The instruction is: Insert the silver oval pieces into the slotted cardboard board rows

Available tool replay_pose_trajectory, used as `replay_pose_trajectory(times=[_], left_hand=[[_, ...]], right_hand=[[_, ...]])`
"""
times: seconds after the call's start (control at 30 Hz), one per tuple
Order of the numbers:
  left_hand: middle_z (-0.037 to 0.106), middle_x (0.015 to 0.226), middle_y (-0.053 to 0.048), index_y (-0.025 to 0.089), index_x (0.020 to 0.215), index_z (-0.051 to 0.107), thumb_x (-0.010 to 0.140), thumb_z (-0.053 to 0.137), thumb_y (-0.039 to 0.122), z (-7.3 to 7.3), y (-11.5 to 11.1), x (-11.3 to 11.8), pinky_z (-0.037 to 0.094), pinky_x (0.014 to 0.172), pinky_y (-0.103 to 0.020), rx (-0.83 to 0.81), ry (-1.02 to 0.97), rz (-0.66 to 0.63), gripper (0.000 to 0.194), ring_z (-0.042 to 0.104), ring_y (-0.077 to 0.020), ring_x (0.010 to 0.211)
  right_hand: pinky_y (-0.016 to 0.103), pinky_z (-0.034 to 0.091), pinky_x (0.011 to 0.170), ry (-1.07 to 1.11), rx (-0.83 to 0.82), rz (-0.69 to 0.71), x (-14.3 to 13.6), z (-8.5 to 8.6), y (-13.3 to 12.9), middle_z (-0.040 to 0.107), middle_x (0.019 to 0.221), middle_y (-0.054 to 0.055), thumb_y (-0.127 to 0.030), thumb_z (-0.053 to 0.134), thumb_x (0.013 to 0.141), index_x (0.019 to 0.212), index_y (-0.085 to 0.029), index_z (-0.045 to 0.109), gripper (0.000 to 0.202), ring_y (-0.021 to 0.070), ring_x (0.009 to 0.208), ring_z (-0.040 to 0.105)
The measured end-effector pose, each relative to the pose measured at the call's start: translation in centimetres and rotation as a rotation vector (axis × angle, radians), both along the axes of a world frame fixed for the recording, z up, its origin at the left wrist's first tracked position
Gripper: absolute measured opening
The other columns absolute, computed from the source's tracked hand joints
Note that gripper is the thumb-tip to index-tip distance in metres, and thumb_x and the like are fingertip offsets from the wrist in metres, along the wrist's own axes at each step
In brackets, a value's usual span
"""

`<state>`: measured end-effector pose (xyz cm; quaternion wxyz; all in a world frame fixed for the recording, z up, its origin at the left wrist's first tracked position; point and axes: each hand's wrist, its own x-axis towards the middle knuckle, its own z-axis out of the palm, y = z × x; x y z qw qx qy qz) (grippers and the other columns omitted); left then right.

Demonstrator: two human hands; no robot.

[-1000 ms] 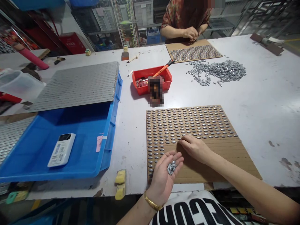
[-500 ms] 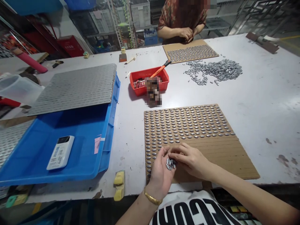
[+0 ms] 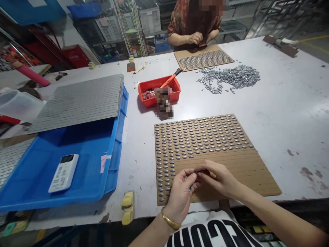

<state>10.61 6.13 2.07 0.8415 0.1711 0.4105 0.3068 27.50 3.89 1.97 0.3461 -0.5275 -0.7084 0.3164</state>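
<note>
My left hand (image 3: 181,193) is curled closed over small silver oval metal pieces, with only a bit of silver showing between the fingers. My right hand (image 3: 218,176) meets its thumb and fingertips in a pinch; whatever is between them is hidden. Both hands are over the near part of a brown cardboard sheet (image 3: 231,171). Rows of silver oval pieces (image 3: 195,135) cover the sheet's far half and run down its left side. Grooved bare cardboard shows at the near right.
A red bin (image 3: 146,101) holding an orange-handled tool (image 3: 168,80) stands beyond the sheet. Loose silver pieces (image 3: 239,76) lie heaped farther right. Across the table a co-worker (image 3: 194,31) works at another sheet (image 3: 205,58). At left is a blue crate (image 3: 102,185) with a white device (image 3: 64,173).
My left hand has gone from an open palm showing the silver pieces to fingers closed over them. My right fingertips now touch its fingers. The view has shifted slightly.
</note>
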Motion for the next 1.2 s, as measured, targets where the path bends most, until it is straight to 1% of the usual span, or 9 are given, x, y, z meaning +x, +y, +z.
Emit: replay_pose_trajectory(times=[0.13,0.23,0.4,0.53,0.67,0.77,0.87,1.0,1.2], left_hand=[[0.064,0.086,-0.006,0.012,0.085,0.068,0.073,0.072,0.022,-0.4,-0.1,0.5,0.047,0.075,-0.025,0.024,0.044,-0.006,0.016,0.058,-0.0128,0.078],[0.065,0.088,-0.008,0.012,0.088,0.068,0.074,0.072,0.024,-0.5,-0.1,0.7,0.048,0.077,-0.026,0.016,0.057,-0.011,0.019,0.058,-0.0133,0.079],[0.063,0.083,-0.007,0.012,0.088,0.066,0.075,0.072,0.029,-0.5,-0.1,0.9,0.046,0.066,-0.022,0.006,0.058,-0.04,0.023,0.057,-0.0116,0.072],[0.059,0.071,-0.003,0.012,0.081,0.063,0.075,0.072,0.031,-0.7,0.0,1.2,0.042,0.057,-0.019,0.009,0.055,-0.07,0.021,0.053,-0.0091,0.063],[0.056,0.067,0.0,0.013,0.079,0.06,0.076,0.07,0.031,-0.6,0.3,1.4,0.039,0.052,-0.018,-0.023,0.078,-0.083,0.021,0.05,-0.0074,0.057],[0.061,0.078,-0.003,0.015,0.085,0.059,0.077,0.069,0.029,-0.3,0.4,1.4,0.041,0.054,-0.019,-0.08,0.079,-0.044,0.019,0.056,-0.0095,0.064],[0.064,0.087,-0.006,0.016,0.091,0.057,0.078,0.067,0.025,0.0,0.4,1.4,0.045,0.061,-0.022,-0.121,0.069,-0.006,0.018,0.061,-0.0127,0.072],[0.064,0.087,-0.007,0.015,0.091,0.057,0.08,0.064,0.022,0.1,0.1,1.2,0.047,0.065,-0.024,-0.135,0.046,0.0,0.015,0.061,-0.0135,0.074],[0.064,0.087,-0.007,0.015,0.091,0.058,0.081,0.062,0.023,-0.2,-0.1,0.8,0.047,0.066,-0.024,-0.108,0.027,0.002,0.013,0.06,-0.0129,0.074]], right_hand=[[0.026,0.047,0.067,-0.12,0.019,0.092,0.5,-0.9,-0.5,0.061,0.09,0.008,-0.02,0.043,0.095,0.124,-0.021,0.054,0.031,0.0157,0.078,0.058],[0.026,0.047,0.067,-0.135,0.003,0.058,0.7,-1.3,-0.7,0.063,0.086,0.007,-0.021,0.044,0.095,0.111,-0.021,0.061,0.024,0.0154,0.076,0.059],[0.025,0.048,0.069,0.106,-0.086,-0.087,0.6,0.0,-0.6,0.065,0.084,0.005,-0.023,0.053,0.091,0.092,-0.021,0.064,0.012,0.0153,0.077,0.061],[0.025,0.048,0.066,0.15,-0.102,-0.078,0.7,0.5,-0.7,0.061,0.079,0.004,-0.02,0.051,0.091,0.086,-0.02,0.062,0.012,0.0149,0.075,0.059],[0.026,0.049,0.069,0.005,0.053,0.014,1.4,-0.4,-0.9,0.064,0.088,0.007,-0.017,0.045,0.093,0.101,-0.021,0.062,0.019,0.0153,0.078,0.061],[0.026,0.05,0.068,-0.102,0.157,-0.035,2.0,-1.6,-0.3,0.065,0.089,0.007,-0.017,0.045,0.094,0.102,-0.021,0.062,0.02,0.0158,0.079,0.062],[0.026,0.05,0.066,-0.153,0.175,-0.134,2.4,-3.1,0.9,0.065,0.086,0.006,-0.017,0.045,0.094,0.098,-0.021,0.063,0.019,0.0154,0.076,0.062],[0.025,0.048,0.068,-0.251,0.195,-0.141,2.4,-4.8,2.3,0.064,0.088,0.006,-0.016,0.042,0.095,0.098,-0.02,0.063,0.022,0.015,0.077,0.061],[0.024,0.045,0.07,-0.467,0.168,-0.123,2.3,-5.0,2.7,0.062,0.089,0.008,-0.014,0.041,0.094,0.089,-0.018,0.065,0.026,0.0158,0.08,0.058]])
